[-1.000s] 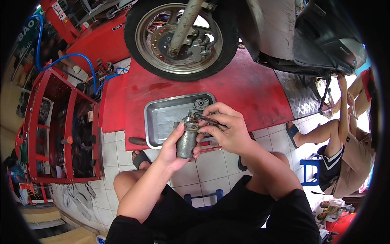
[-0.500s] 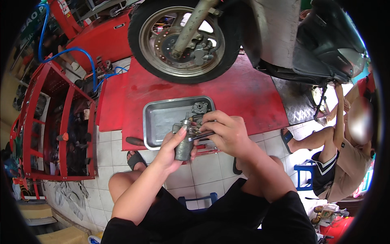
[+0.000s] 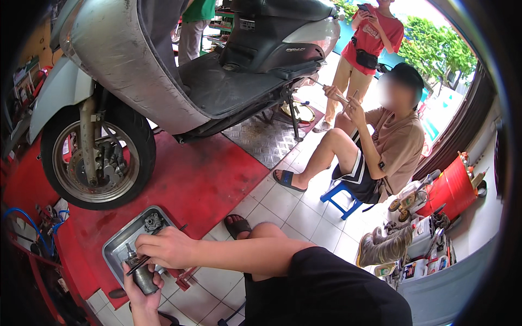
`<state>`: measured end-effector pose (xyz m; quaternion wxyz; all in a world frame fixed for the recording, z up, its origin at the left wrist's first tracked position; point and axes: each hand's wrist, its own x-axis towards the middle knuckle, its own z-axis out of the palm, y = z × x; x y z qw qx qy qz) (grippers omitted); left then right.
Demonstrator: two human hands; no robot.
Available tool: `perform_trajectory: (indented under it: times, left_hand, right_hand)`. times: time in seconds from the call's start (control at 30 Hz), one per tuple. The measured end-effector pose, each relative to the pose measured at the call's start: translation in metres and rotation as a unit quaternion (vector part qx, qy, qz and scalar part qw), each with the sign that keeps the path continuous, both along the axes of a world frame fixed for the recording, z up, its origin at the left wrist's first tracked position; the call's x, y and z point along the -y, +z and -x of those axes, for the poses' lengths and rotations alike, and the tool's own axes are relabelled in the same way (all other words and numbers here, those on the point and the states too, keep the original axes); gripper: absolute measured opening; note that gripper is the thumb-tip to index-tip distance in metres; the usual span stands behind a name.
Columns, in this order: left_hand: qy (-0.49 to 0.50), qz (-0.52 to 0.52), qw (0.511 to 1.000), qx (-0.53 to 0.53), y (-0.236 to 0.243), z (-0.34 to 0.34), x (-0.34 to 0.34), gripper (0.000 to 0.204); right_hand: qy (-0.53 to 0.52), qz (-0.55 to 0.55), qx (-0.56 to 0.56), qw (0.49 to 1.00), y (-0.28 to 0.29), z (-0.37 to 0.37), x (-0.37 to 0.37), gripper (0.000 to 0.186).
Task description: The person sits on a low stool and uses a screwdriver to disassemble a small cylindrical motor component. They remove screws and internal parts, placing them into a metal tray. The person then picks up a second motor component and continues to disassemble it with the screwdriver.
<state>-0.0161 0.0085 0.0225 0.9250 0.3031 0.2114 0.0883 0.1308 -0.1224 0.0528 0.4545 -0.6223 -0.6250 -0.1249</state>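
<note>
Left hand (image 3: 142, 288) clamped around grey metal cylinder (image 3: 144, 278), right hand (image 3: 166, 248) pinching tool above parts-filled steel tray (image 3: 117, 248).

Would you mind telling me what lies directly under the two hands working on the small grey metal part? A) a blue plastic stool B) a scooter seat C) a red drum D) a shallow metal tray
D: the left hand grips the grey metal part and the right hand works on it, both over the shallow metal tray on the red platform.
</note>
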Motion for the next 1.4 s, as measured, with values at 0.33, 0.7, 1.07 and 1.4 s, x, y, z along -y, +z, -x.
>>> perform_trajectory:
  times: [0.33, 0.7, 1.07, 1.4]
  left_hand:
    - [0.029, 0.067, 0.994, -0.081, 0.003, -0.003, 0.009, 0.052]
    - [0.049, 0.086, 0.987, -0.124, 0.012, -0.007, 0.018, 0.049]
    - [0.018, 0.098, 0.991, -0.087, -0.003, -0.003, 0.007, 0.052]
    - [0.035, 0.034, 0.994, -0.093, 0.013, -0.011, 0.019, 0.051]
  right_hand:
    - [-0.029, 0.016, -0.046, 0.998, 0.004, 0.008, -0.002, 0.028]
    - [-0.015, 0.021, -0.064, 0.998, -0.008, 0.006, -0.005, 0.030]
    - [0.022, 0.033, -0.102, 0.994, 0.001, 0.002, 0.001, 0.026]
    - [0.002, 0.039, -0.108, 0.993, 0.008, 0.002, 0.006, 0.023]
